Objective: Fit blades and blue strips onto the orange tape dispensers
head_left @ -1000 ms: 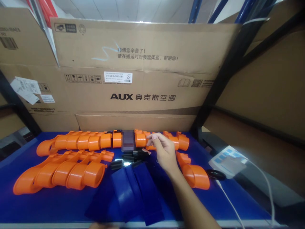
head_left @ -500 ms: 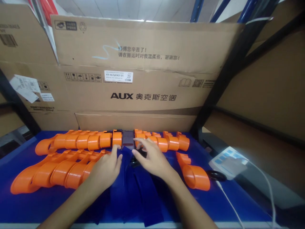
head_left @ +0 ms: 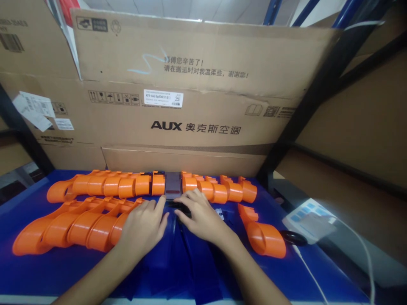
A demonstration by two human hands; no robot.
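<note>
My left hand reaches over the front row of orange ring-shaped parts, its thumb and index finger apart and nothing visible between them. Facing it, my right hand has its fingers curled at a black object, partly hidden under them. Just beyond both hands lies a dark flat rectangular device between orange parts of the back row. Dark blue strips lie between my forearms.
A single orange part lies on the blue surface at the right, beside a black oval object and a white-and-blue box with a white cable. Behind stands a large cardboard panel; a dark post rises at the right.
My right hand has drawn back from the dark rectangular device to the black object. My left hand is slightly lower, its index finger more forward. The view has shifted slightly.
</note>
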